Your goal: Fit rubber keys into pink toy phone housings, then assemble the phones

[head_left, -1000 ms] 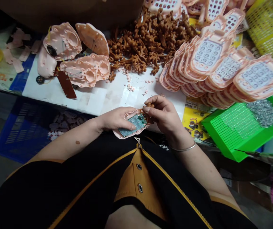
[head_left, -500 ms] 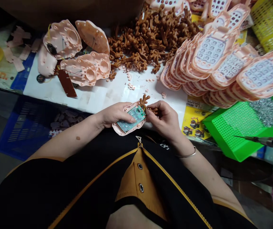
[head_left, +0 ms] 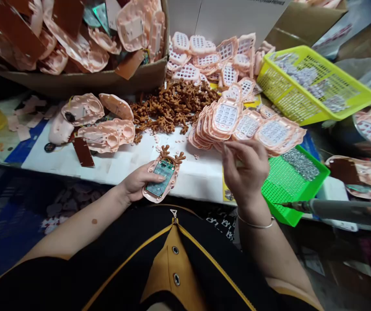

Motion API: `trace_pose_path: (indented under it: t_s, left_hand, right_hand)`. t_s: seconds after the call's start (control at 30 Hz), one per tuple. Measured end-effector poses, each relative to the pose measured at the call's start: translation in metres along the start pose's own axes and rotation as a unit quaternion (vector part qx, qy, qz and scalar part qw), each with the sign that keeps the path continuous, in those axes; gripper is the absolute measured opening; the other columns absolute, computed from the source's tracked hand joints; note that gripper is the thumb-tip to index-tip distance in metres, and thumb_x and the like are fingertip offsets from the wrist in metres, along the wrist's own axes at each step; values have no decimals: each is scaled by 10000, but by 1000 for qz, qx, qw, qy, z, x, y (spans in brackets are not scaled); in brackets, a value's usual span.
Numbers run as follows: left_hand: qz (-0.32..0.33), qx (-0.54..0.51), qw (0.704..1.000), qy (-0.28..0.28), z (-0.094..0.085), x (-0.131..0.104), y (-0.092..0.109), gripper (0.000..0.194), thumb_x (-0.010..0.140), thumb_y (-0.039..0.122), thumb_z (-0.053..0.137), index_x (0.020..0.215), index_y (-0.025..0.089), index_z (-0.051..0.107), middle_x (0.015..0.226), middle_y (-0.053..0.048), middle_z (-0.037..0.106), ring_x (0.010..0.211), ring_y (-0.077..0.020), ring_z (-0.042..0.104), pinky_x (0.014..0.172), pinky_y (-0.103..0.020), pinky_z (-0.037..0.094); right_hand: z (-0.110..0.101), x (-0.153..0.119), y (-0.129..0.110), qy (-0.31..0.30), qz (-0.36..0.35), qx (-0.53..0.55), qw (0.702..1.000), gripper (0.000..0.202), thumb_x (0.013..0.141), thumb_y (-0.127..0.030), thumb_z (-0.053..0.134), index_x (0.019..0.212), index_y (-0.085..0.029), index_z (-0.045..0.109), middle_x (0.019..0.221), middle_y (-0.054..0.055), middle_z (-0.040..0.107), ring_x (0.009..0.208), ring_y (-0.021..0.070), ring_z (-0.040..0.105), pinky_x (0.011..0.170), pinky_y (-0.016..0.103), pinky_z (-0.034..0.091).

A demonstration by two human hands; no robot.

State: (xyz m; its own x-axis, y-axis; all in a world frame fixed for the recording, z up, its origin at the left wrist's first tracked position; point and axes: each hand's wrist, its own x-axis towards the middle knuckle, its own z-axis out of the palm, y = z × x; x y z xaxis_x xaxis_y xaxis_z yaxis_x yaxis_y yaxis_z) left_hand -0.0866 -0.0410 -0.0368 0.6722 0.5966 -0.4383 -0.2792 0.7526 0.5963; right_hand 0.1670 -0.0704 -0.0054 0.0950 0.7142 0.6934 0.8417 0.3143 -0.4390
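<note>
My left hand [head_left: 137,181] is closed on a pink plastic toy phone shell [head_left: 153,197], its thumb lying across the green circuit board [head_left: 160,180] inside. Two brown antler pieces [head_left: 165,152] stick out from the top end of the shell. My right hand [head_left: 246,170] is raised away from it, in front of the stacked pink keypad shells [head_left: 226,116]. Its fingers are half bent, the thumb apart from them, and nothing shows in them. To its right, a screwdriver [head_left: 321,208] points left over the green basket [head_left: 289,185], which holds small metal screws [head_left: 302,163].
A heap of brown antler pieces [head_left: 172,103] lies behind the work spot. Pink shells with wires [head_left: 106,134] sit at the left, below a cardboard box [head_left: 101,84] of parts. A yellow basket [head_left: 315,95] stands at the back right. Tiny pink bits [head_left: 180,141] dot the white table.
My right hand has let go of the antler and moved right and up. Both antlers now sit in the shell, which my left hand still holds. The view has tilted up.
</note>
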Motion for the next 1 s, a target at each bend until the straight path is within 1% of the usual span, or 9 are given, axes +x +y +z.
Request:
trace_pose_path:
  t_s: [0.07, 0.13, 0.3, 0.47, 0.6, 0.7, 0.8, 0.93, 1.0]
  left_hand:
    - [-1, -12, 1000, 13, 1, 2, 0, 452, 596, 112, 792, 1031, 110, 668, 871, -79, 718, 737, -186, 700, 638, -300, 594]
    - [-13, -13, 1000, 24, 2, 3, 0, 414, 605, 125, 795, 1004, 87, 688, 856, -88, 723, 725, -186, 704, 643, -299, 602]
    - [-17, -16, 999, 40, 0, 4, 0, 410, 607, 120, 795, 1005, 77, 703, 846, -97, 738, 711, -196, 712, 645, -306, 610]
    - [-4, -22, 999, 43, 1, 2, 2, 383, 627, 118, 770, 1001, 73, 698, 858, -105, 740, 716, -195, 713, 659, -309, 607]
    - [59, -23, 998, 6, 11, -9, 13, 407, 618, 129, 748, 1017, 78, 684, 816, -96, 735, 710, -199, 706, 664, -321, 604]
    - [97, -3, 995, -21, 21, -17, 21, 335, 590, 160, 766, 907, 84, 690, 760, -83, 727, 664, -197, 698, 642, -317, 598]
    - [107, 21, 994, -16, 26, -21, 21, 278, 572, 173, 787, 815, 83, 688, 694, -70, 710, 576, -172, 670, 584, -281, 578]
    - [76, 36, 996, 9, 25, -24, 15, 307, 571, 157, 792, 852, 73, 700, 690, -67, 708, 568, -159, 667, 591, -258, 578]
    - [70, 33, 997, 10, 25, -25, 13, 325, 568, 164, 801, 866, 72, 706, 694, -69, 711, 577, -164, 677, 603, -260, 583]
  right_hand:
    - [-6, 15, 13, -10, -35, -101, 994, 136, 913, -272, 586, 990, -245, 694, 1057, 107, 660, 993, 257, 614, 897, 462, 489]
    - [-5, 25, 24, -51, -43, -151, 986, 175, 926, -287, 561, 1037, -244, 689, 1189, 129, 626, 1091, 290, 577, 953, 506, 455]
    - [7, 41, 36, -109, -68, -166, 978, 187, 941, -310, 537, 875, -232, 693, 1247, 128, 611, 1202, 333, 517, 992, 539, 418]
    - [-1, 41, 24, -62, -122, -193, 972, 135, 932, -293, 566, 874, -253, 682, 1300, 83, 611, 1224, 301, 535, 977, 475, 451]
    - [-13, 19, 0, -5, -247, -180, 952, 99, 894, -243, 636, 985, -272, 665, 1283, 45, 641, 1197, 241, 565, 995, 404, 456]
    - [-13, -9, -19, -39, -336, -137, 931, 178, 857, -220, 693, 1026, -260, 654, 1248, 41, 679, 1215, 205, 564, 1044, 370, 444]
    - [-8, -35, -29, -82, -384, -93, 915, 163, 854, -222, 707, 1010, -243, 665, 1202, 35, 714, 1197, 182, 581, 1082, 367, 428]
    - [-1, -58, -25, -74, -371, -1, 925, 221, 833, -177, 730, 1023, -278, 679, 1180, 5, 727, 1168, 156, 611, 1075, 347, 439]
    - [2, -66, -21, -80, -270, 93, 955, 306, 833, -211, 736, 1107, -327, 664, 1251, 14, 691, 1202, 174, 607, 1047, 371, 470]
